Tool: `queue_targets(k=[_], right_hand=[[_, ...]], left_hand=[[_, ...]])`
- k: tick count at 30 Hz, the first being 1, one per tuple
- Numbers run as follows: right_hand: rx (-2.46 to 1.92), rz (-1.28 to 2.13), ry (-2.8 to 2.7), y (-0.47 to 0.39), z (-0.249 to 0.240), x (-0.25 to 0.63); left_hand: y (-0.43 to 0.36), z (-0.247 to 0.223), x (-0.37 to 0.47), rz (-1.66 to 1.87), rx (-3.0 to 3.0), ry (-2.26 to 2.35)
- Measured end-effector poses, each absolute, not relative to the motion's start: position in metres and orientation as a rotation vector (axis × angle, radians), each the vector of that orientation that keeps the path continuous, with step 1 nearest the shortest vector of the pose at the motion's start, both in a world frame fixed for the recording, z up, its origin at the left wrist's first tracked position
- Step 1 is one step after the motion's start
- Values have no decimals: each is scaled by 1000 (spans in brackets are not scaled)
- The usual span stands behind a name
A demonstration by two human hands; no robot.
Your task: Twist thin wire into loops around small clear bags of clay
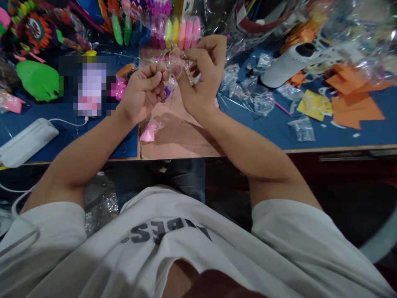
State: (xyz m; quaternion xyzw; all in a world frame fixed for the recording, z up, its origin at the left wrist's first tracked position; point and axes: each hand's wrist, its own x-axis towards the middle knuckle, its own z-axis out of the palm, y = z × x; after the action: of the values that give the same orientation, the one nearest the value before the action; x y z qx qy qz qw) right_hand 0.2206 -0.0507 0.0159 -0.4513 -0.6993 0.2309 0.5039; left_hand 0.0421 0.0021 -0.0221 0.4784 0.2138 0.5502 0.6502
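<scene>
Over the bare wooden strip of the table, a crumpled piece of clear plastic (174, 58) is stretched between my two hands. My left hand (143, 89) pinches its near left side, with thumb and forefinger pressed together. From the right, my right hand (203, 76) grips the plastic between thumb and bent fingers. Whether the plastic contains anything is too blurred to tell. Below my left hand lies a small pink lump in clear wrap (149, 130). Something purple (167, 93) shows just behind my left fingertips.
Left are a green clay lump (39, 79), a blurred-out phone (91, 89) on a cable and a white power bank (29, 140). Colourful clay sticks (182, 33) stand behind my hands. Right are a white bottle (287, 66), crumpled wrappers (263, 101) and orange sheets (356, 107).
</scene>
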Motion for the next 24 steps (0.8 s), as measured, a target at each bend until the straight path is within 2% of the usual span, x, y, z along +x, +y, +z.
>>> queue_targets(k=[4,10,15,21,24], right_hand=[[-1060,453,-1669,-53,11,227],[-784,-78,-1448,-39,0,228],[-630,-67,-1386,-46,1,228],[-684,-177,-1407,-51,3,240],[-612,-91,-1441,-45,8,244]], left_hand=[[1,-22,38,1143,1128,376],[-22,-3,39,1182,1078,387],[-35,10,43,1171,1076,379],[-38,14,45,1154,1067,441],[-35,13,42,1148,1041,343]])
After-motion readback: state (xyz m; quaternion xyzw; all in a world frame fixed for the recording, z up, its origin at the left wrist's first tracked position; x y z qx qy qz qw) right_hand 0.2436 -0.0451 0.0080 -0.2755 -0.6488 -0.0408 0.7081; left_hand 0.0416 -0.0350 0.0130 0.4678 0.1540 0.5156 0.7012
